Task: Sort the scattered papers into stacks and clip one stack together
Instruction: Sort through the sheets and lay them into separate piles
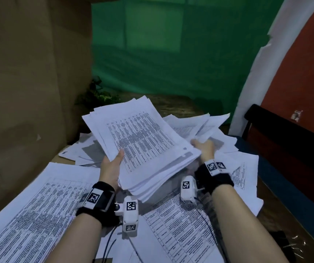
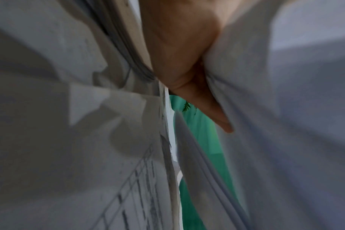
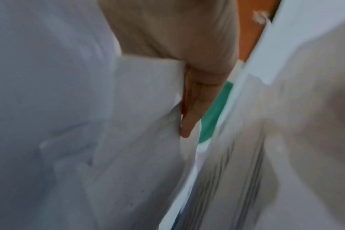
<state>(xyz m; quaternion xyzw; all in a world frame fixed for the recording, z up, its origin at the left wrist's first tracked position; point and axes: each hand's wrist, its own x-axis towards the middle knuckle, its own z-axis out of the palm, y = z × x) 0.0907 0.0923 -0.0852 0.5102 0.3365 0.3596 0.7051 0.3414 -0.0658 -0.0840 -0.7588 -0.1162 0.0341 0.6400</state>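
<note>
A thick stack of printed papers [image 1: 144, 141] is lifted above the table, tilted up toward me. My left hand [image 1: 112, 164] grips its near left edge, thumb on top and fingers underneath. My right hand [image 1: 203, 147] holds the stack's right edge, thumb up over the sheets. In the left wrist view my left hand [image 2: 187, 62] lies between paper layers [image 2: 286, 124]; in the right wrist view my right hand [image 3: 195, 96] is wedged against blurred sheets [image 3: 89, 109]. Loose papers [image 1: 228, 141] cover the table behind and to the right. I see no clip.
More printed sheets [image 1: 29, 209] lie at the near left and under my forearms [image 1: 181, 224]. A cardboard panel [image 1: 29, 73] stands on the left. A dark chair back [image 1: 277, 130] stands to the right, with a green backdrop [image 1: 162, 54] behind.
</note>
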